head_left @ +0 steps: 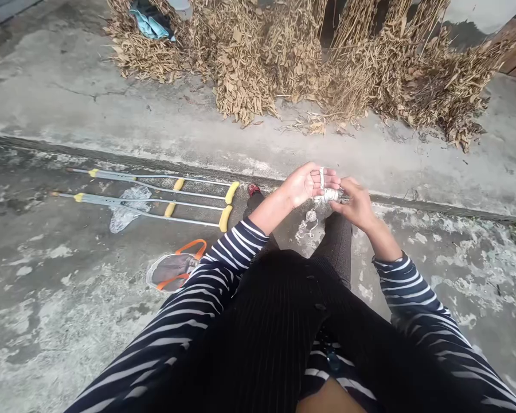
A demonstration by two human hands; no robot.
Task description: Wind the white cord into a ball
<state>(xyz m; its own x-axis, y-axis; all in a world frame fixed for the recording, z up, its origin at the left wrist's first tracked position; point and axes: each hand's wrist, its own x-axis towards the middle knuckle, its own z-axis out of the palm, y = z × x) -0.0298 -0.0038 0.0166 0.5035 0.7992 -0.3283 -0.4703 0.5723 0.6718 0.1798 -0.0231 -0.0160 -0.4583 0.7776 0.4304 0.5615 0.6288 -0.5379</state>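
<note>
Between the two hands, a white twine bundle (327,195) is lying crosswise, nearer the right hand (352,205), whose fingers are pinching it firmly, while the left hand (304,184) is resting open, palm up, a strand (321,178) looped across its fingers.

A small bundle of white cord (329,195) sits tightly wound, pinched by the right hand (353,204) against the fingers of the upturned left hand (304,185). One pale strand (322,178) stands upright across those fingers, and a loose tangled loop of cord (310,222) dangles below the bundle.
</note>
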